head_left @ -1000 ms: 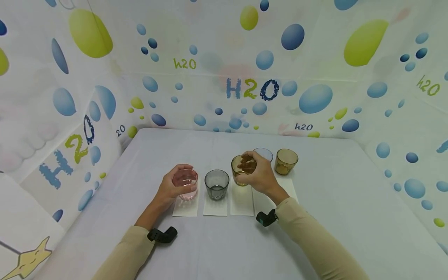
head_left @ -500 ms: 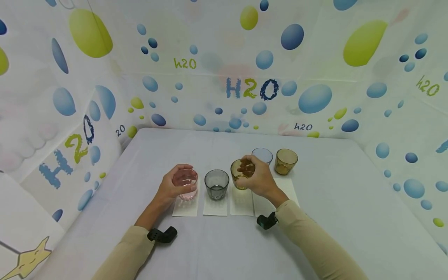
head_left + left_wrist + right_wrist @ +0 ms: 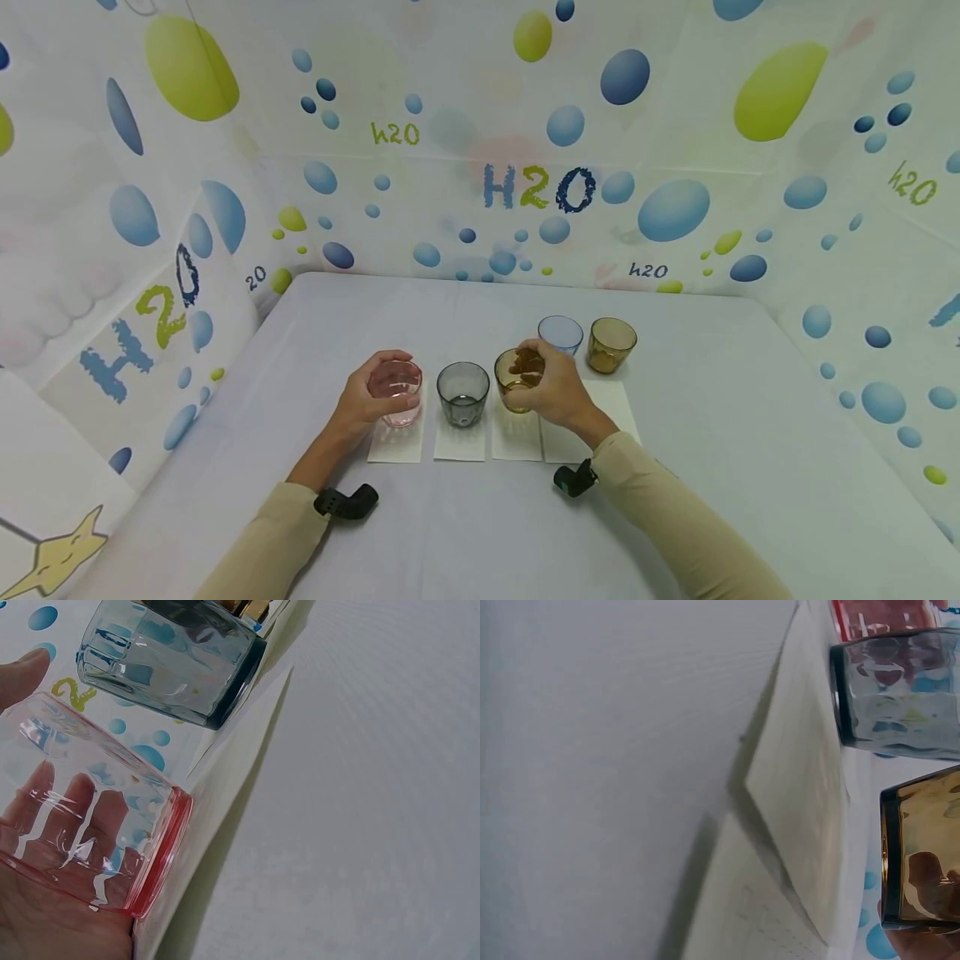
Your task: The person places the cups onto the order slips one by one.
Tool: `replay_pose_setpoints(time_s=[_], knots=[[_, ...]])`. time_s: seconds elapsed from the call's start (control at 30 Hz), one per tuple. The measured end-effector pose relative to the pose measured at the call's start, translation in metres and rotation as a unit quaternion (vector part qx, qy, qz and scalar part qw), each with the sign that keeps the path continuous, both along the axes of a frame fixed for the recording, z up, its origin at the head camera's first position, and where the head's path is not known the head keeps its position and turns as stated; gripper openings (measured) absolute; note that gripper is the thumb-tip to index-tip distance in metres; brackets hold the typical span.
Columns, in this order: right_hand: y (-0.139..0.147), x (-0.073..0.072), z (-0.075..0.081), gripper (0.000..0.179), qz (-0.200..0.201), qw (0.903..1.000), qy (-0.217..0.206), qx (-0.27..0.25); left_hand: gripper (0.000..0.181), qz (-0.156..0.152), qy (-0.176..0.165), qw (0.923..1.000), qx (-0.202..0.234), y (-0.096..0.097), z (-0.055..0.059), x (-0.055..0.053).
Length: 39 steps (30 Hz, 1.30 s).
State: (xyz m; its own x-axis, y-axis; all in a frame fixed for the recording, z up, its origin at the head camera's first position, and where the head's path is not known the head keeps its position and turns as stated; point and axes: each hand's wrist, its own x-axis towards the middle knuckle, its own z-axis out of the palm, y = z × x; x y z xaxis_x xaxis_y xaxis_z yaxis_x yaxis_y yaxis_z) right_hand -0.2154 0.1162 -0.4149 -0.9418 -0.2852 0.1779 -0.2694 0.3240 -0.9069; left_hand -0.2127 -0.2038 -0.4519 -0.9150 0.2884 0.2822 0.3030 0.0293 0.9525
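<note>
My left hand (image 3: 367, 402) wraps round a pink glass (image 3: 97, 817), which stands on the leftmost white paper card (image 3: 394, 450). In the left wrist view its fingers show through the clear wall. Just to the right, a smoky grey glass (image 3: 462, 396) stands upright on the second card (image 3: 460, 448). My right hand (image 3: 558, 387) grips an amber glass (image 3: 926, 855) by its side, fingertips over the rim and inside. That glass is over the far part of the third card (image 3: 516, 446); in the right wrist view a gap shows between its base and the card.
Behind my right hand stand a pale blue glass (image 3: 561, 331), partly hidden, and a second amber glass (image 3: 611, 346). More white paper (image 3: 611, 408) lies under and beside my right wrist. A patterned cloth backdrop (image 3: 450, 100) rises behind the white table (image 3: 480, 533).
My right hand has brought the amber glass down and nearer to me, over the third card. More of the pale blue glass shows. My left hand stays on the pink glass.
</note>
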Motion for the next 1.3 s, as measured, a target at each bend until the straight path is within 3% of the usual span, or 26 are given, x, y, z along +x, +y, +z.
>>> replay_pose_setpoints(time_s=[0.2, 0.7, 1.0, 1.3], knots=[[0.0008, 0.0022, -0.0042, 0.065, 0.019, 0.9995, -0.022, -0.01, 0.061, 0.002, 0.0, 1.0, 0.0, 0.0, -0.0001, 0.0002], [0.0017, 0.0065, -0.0034, 0.063, 0.019, 0.9994, -0.028, 0.01, 0.06, 0.006, 0.005, 1.0, -0.004, -0.0002, 0.0001, 0.0008], [0.007, 0.0032, -0.0083, 0.062, 0.007, 0.9973, -0.028, 0.067, 0.06, 0.005, 0.004, 1.0, -0.003, 0.0007, -0.0001, -0.0001], [0.0073, 0.0021, -0.0084, 0.065, 0.008, 0.9964, -0.048, 0.07, 0.059, 0.009, 0.002, 0.9999, -0.01, 0.001, 0.0, -0.0012]])
